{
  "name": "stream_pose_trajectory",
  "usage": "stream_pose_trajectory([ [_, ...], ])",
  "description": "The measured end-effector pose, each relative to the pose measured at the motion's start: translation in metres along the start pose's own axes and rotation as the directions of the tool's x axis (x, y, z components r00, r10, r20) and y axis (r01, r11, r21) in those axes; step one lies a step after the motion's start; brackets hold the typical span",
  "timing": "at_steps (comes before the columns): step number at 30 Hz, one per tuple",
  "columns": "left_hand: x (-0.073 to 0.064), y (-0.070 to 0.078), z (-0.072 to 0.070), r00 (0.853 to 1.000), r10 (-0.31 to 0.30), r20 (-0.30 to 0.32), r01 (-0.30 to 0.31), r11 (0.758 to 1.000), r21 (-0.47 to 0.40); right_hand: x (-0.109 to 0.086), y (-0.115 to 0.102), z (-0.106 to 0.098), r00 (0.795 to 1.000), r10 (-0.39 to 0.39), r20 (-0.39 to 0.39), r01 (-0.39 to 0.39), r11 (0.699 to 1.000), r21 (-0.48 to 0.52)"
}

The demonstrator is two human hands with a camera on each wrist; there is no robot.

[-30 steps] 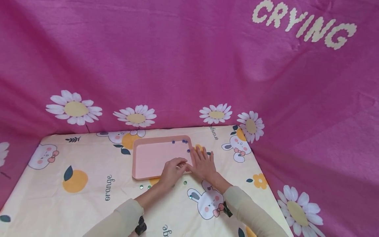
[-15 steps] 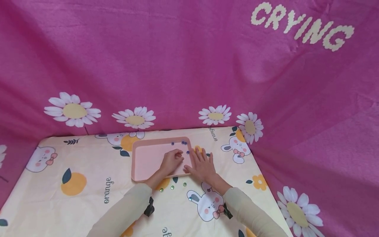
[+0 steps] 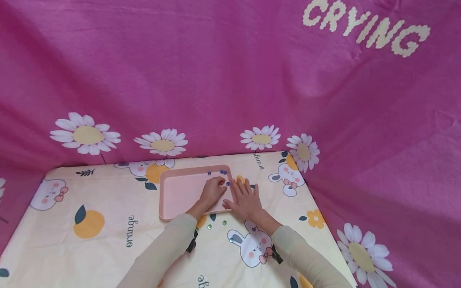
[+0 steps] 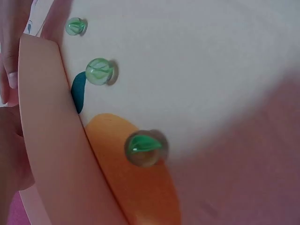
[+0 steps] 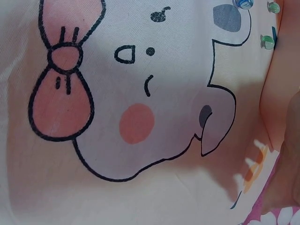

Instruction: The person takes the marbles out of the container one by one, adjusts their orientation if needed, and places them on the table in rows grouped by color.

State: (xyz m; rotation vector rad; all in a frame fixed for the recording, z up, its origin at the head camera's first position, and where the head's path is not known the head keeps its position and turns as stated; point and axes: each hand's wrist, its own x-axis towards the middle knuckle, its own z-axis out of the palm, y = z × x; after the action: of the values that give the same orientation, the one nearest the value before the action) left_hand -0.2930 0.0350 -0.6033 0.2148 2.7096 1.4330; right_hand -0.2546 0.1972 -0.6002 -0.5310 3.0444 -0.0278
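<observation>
In the head view my left hand point(image 3: 213, 191) is inside the shallow pink tray point(image 3: 163, 197), its fingers bent together near the right wall. A blue marble point(image 3: 228, 184) lies right beside those fingertips; whether the fingers pinch anything is hidden. More blue marbles point(image 3: 223, 172) sit along the tray's back right. My right hand point(image 3: 246, 202) has its fingers spread and rests against the tray's right side, the thumb over the front corner. In the left wrist view a clear green-swirled marble point(image 4: 144, 148) lies on the cloth in front of the tray wall point(image 4: 51, 122).
More green marbles point(image 4: 100, 71) lie on the printed tablecloth point(image 3: 111, 264) before the tray. A bluish marble point(image 3: 231, 240) lies nearer the right forearm, on the printed rabbit's ear. A magenta curtain point(image 3: 201, 80) with daisies hangs behind and beside the table.
My left hand has moved from the tray's front right corner inward and then towards the back right marbles, its forearm shifting right. The right hand has stayed in place; the tray marbles look unmoved.
</observation>
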Motion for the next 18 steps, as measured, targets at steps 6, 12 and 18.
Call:
stream_pose_trajectory([
  [6, 0.005, 0.003, 0.002, 1.0, -0.002, 0.03, 0.0, 0.998, 0.062, 0.001, 0.001, 0.001, 1.0, 0.011, 0.011, -0.012, 1.0, 0.029],
  [12, 0.007, 0.01, 0.004, 0.998, -0.021, 0.052, 0.014, 0.991, 0.135, 0.002, 0.0, 0.003, 1.0, 0.017, 0.025, -0.018, 0.999, 0.032],
  [18, 0.009, 0.013, 0.008, 1.0, 0.026, 0.013, -0.028, 0.979, 0.204, 0.002, 0.0, 0.003, 0.999, 0.028, 0.016, -0.029, 0.999, 0.03],
])
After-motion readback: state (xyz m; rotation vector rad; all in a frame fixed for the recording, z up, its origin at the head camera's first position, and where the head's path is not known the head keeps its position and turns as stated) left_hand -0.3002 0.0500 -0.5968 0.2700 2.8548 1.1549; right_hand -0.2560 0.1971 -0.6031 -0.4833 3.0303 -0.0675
